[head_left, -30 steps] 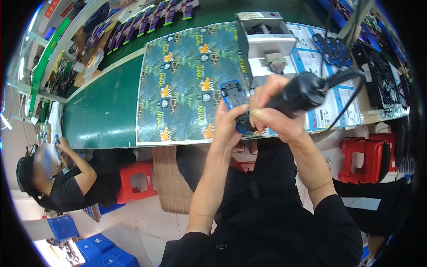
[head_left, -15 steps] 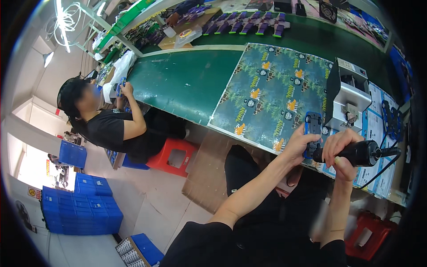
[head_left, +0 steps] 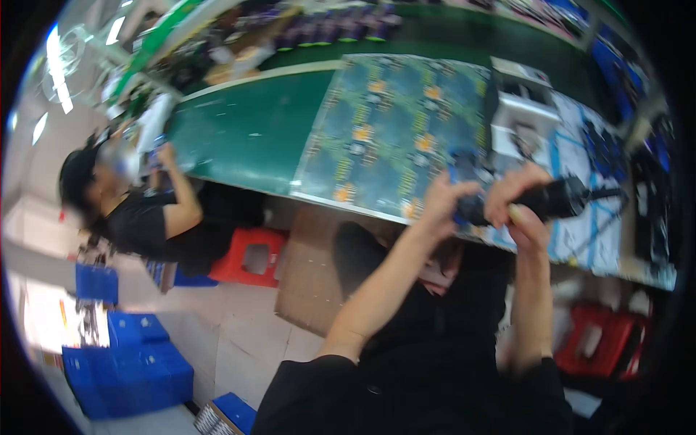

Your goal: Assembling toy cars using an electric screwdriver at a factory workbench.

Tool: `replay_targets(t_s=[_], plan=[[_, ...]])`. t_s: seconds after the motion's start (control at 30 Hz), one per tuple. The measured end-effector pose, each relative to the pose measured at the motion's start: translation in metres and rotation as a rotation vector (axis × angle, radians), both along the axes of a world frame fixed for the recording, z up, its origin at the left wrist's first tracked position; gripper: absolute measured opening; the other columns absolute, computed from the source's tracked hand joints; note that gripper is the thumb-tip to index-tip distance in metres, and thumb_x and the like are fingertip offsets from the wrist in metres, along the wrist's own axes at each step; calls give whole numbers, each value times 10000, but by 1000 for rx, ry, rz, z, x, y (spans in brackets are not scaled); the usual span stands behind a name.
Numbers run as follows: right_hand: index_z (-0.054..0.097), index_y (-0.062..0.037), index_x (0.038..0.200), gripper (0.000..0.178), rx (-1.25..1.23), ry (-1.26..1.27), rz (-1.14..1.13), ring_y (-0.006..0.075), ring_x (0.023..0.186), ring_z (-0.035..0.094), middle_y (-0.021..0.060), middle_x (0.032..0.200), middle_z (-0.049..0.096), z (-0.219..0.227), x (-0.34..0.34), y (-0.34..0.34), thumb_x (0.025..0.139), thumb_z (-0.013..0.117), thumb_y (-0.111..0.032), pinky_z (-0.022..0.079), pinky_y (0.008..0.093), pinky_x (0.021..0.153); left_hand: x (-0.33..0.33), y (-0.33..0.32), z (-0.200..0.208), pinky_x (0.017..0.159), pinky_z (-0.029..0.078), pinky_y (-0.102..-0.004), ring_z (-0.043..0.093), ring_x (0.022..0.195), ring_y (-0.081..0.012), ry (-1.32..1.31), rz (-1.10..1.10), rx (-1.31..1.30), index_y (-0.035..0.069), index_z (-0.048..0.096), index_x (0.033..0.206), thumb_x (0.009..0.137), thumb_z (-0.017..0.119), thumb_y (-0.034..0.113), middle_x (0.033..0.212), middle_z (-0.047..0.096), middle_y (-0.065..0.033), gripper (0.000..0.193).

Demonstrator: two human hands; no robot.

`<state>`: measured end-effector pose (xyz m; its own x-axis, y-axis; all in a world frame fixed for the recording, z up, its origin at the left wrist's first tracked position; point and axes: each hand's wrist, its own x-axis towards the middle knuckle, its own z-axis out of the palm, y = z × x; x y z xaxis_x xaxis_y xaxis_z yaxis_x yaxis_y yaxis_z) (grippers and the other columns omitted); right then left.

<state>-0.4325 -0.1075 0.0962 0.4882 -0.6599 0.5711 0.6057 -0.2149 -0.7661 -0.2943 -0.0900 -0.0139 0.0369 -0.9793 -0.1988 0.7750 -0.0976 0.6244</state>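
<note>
My left hand [head_left: 441, 201] grips a blue toy car [head_left: 464, 168] by its side, over the front edge of the bench. Its black underside faces up, though motion blurs it. In my right hand [head_left: 520, 197] is a black electric screwdriver [head_left: 560, 199], lying nearly level with its cord running off to the right. The tool's tip end points left at the near part of the car; blur hides whether it touches a screw. Just beyond the hands stands a grey box-shaped machine [head_left: 516, 130].
A jungle-patterned sheet [head_left: 391, 123] covers the middle of the green bench [head_left: 250, 127]. Several dark blue parts [head_left: 603, 148] lie at the right. To the left a co-worker [head_left: 145, 210] sits on a red stool [head_left: 250, 257]. Blue crates [head_left: 130, 377] are stacked on the floor.
The whole view has shifted, so bench, hands and co-worker appear farther left and slightly higher, with more blur. Both hands keep their holds on the toy car and the screwdriver.
</note>
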Motion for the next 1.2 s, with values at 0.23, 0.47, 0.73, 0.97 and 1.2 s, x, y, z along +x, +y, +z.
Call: replay_targets(t_s=[0.23,0.47,0.73,0.97,1.2], plan=[[512,-19,933,302,-86,-103,-29,143,523,516,57,647,525,20,-43,-17,856,649,-277,468,294,543,4,3,19,728,576,-396,659,838,-218,164,-24,14,45,570,1101,988,560,333,963,638,-97,309],[545,12,852,181,-34,-4,-276,139,501,548,85,624,565,4,-73,-29,848,676,-113,495,279,549,6,5,6,737,581,-422,666,894,-231,218,-55,-27,62,569,1147,1013,498,375,1022,650,-106,349],[574,2,863,164,-17,162,-436,115,533,571,69,653,587,-23,-83,-36,827,716,-71,466,240,523,5,4,8,750,580,-438,650,921,-276,263,-75,-98,71,514,1259,1031,318,535,1054,633,-132,553],[493,-30,912,102,110,98,-487,135,522,494,58,655,496,-48,-89,-40,887,585,-66,440,281,520,11,3,13,703,571,-377,666,832,-209,9,-47,3,84,526,1263,1032,351,523,1016,652,-99,526],[473,-32,908,110,46,41,-468,123,524,471,49,657,485,-44,-90,-43,924,549,-109,429,264,569,74,-2,48,657,515,-254,629,775,-101,-687,59,-165,60,543,1176,1025,483,436,914,626,-35,410]])
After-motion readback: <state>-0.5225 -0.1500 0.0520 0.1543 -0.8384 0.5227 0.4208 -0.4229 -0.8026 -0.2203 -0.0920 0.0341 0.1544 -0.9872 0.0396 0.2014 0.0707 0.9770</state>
